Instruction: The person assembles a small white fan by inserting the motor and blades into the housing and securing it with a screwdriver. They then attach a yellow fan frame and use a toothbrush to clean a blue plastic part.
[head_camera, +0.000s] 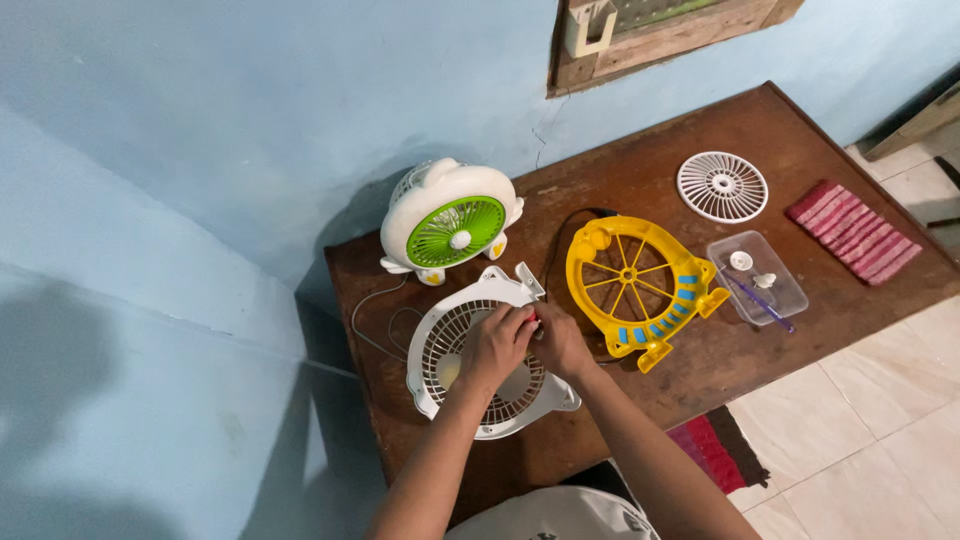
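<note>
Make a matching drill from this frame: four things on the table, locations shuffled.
Things:
1. green and white fan
2. yellow fan housing
3. round white grille
4. clear plastic tray

Places:
A. far side of the table, near the red ribbed cloth
B. by the wall, at the table's back corner
C. just right of the yellow part, holding small pieces
D. middle of the table, beside the right hand

Pairs: 1-B, 2-D, 3-A, 4-C
</note>
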